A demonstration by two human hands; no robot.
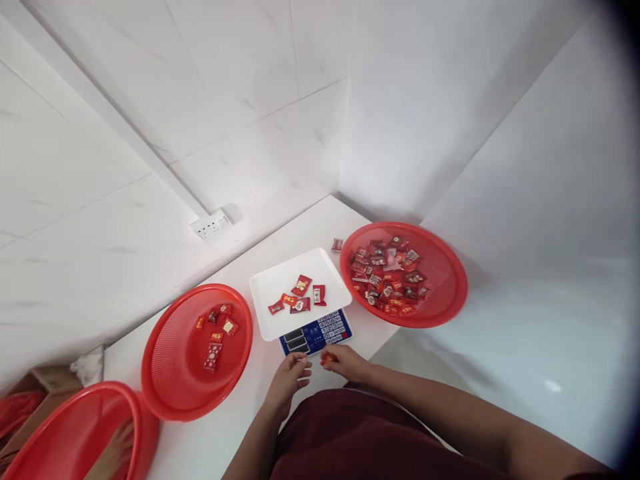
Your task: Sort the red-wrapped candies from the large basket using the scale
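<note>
My right hand (349, 363) is closed on a red-wrapped candy (328, 358), just in front of the blue keypad of a scale (320, 337). To its left, my left hand (286, 383) is half curled with the fingers apart, and nothing shows in it. Both hands are low over the table's front edge, close to my body. Behind them, a white weighing tray (270, 327) sits on the scale. Several red-wrapped candies (301, 285) lie spread on that tray.
On the right, a red basket (453, 293) holds many wrapped candies; one candy (337, 245) lies beside it. Left of the scale, another red basket (165, 373) contains several candies. At lower left, another person's hand (120, 443) reaches into a third red basket (55, 407).
</note>
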